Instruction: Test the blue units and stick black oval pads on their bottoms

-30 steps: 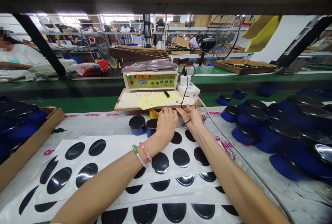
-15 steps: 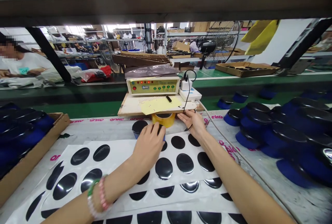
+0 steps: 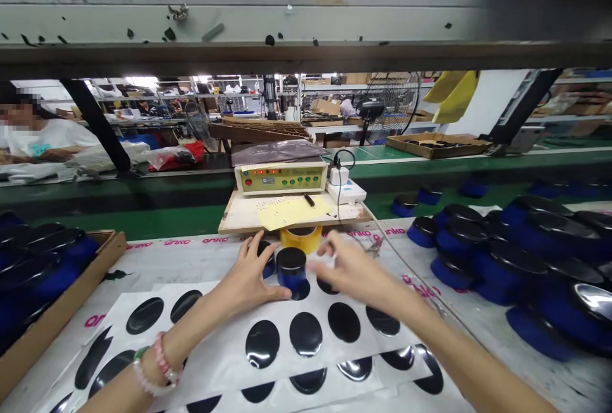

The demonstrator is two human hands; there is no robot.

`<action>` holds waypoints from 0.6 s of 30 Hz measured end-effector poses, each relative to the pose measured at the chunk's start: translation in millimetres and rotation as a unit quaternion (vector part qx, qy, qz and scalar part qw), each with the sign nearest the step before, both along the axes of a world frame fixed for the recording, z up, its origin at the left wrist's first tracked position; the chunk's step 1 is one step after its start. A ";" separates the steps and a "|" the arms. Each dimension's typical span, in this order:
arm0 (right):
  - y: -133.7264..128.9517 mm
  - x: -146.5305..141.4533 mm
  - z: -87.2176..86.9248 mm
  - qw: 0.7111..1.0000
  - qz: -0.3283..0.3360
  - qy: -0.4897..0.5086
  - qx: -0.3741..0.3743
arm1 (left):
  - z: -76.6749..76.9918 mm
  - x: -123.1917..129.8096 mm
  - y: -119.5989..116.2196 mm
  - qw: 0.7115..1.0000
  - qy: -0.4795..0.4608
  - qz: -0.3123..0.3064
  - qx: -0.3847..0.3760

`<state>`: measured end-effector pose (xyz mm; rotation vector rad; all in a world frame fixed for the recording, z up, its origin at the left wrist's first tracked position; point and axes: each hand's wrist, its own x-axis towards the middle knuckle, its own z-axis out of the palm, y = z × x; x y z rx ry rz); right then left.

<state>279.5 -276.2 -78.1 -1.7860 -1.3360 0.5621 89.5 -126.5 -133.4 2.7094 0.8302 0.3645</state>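
Observation:
A short blue cylinder with a black top (image 3: 291, 268) stands on the sticker sheets, between my two hands. My left hand (image 3: 251, 276) is open beside it, thumb stretched toward its base and fingers apart. Those fingers partly hide a second blue cylinder (image 3: 266, 259) behind them; whether they touch it I cannot tell. To the right, my right hand (image 3: 351, 269) is smeared by motion, its fingers bent near the front cylinder. White sheets with glossy black round stickers (image 3: 308, 334) lie under both forearms. A yellow tape roll (image 3: 306, 239) sits just behind the cylinders.
Beyond the hands, a control box (image 3: 282, 177) stands on a wooden board (image 3: 234, 215) with yellow paper and a pen. A cable (image 3: 406, 253) runs down the right. Blue cylinders (image 3: 511, 263) crowd the right side; a cardboard box (image 3: 108, 250) holds more. A shelf beam (image 3: 335, 24) crosses overhead.
My left hand has come off the top of the front cylinder and opened to its left. My right hand has left the board's edge and moved toward that cylinder. The view has tilted up.

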 end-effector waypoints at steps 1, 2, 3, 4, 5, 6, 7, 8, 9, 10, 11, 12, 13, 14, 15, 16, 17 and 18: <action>5.4 -9.2 -9.0 1.000 0.026 -0.018 -0.001 | -0.4 3.0 1.3 1.000 -0.004 -0.004 -0.003; 12.0 -16.7 -18.3 0.998 0.043 -0.034 0.001 | -0.1 4.2 3.5 1.000 -0.007 -0.007 -0.006; 18.9 -22.6 -27.0 0.997 0.054 -0.048 0.006 | 0.6 3.8 6.2 1.000 -0.012 -0.009 -0.008; 25.5 -26.9 -34.5 0.996 0.060 -0.060 0.011 | 1.3 1.9 9.4 1.000 -0.017 -0.009 -0.009; 31.1 -30.3 -40.2 0.995 0.064 -0.071 0.016 | 1.7 -1.1 12.5 1.000 -0.022 -0.007 -0.008; 35.2 -33.0 -43.9 0.994 0.069 -0.081 0.022 | 1.2 -4.8 15.5 1.000 -0.027 -0.004 -0.005; 37.6 -35.2 -45.3 0.993 0.074 -0.090 0.026 | -0.4 -8.9 18.1 0.999 -0.032 0.000 -0.002; 38.7 -36.6 -44.5 0.992 0.080 -0.097 0.030 | -3.1 -12.9 20.2 0.999 -0.034 0.001 0.001; 38.9 -36.8 -41.6 0.990 0.084 -0.105 0.034 | -6.7 -16.7 22.0 0.999 -0.036 0.000 0.004; 38.7 -34.6 -36.5 0.990 0.081 -0.113 0.038 | -10.7 -20.1 23.5 0.999 -0.037 -0.003 0.007; 38.6 -29.0 -29.4 0.990 0.067 -0.121 0.042 | -14.6 -23.1 24.8 0.999 -0.038 -0.005 0.014; 39.0 -19.2 -20.6 0.990 0.038 -0.130 0.045 | -17.5 -25.7 25.9 0.999 -0.041 -0.003 0.029; 39.9 -4.6 -10.4 0.989 -0.008 -0.140 0.046 | -18.9 -27.7 26.7 0.998 -0.046 0.003 0.051; 41.2 14.6 0.4 0.986 -0.067 -0.150 0.044 | -18.5 -29.1 26.9 0.995 -0.054 0.006 0.078; 42.6 37.2 11.1 0.977 -0.135 -0.158 0.038 | -16.1 -29.9 26.1 0.992 -0.065 0.008 0.106; 43.9 61.9 20.9 0.964 -0.207 -0.166 0.027 | -12.1 -29.8 23.7 0.989 -0.077 0.003 0.129; 44.8 86.6 29.0 0.948 -0.269 -0.171 0.013 | -6.8 -28.9 19.3 0.985 -0.092 -0.008 0.146; 45.2 109.5 34.9 0.933 -0.317 -0.173 -0.002 | -0.9 -27.2 12.7 0.982 -0.108 -0.022 0.152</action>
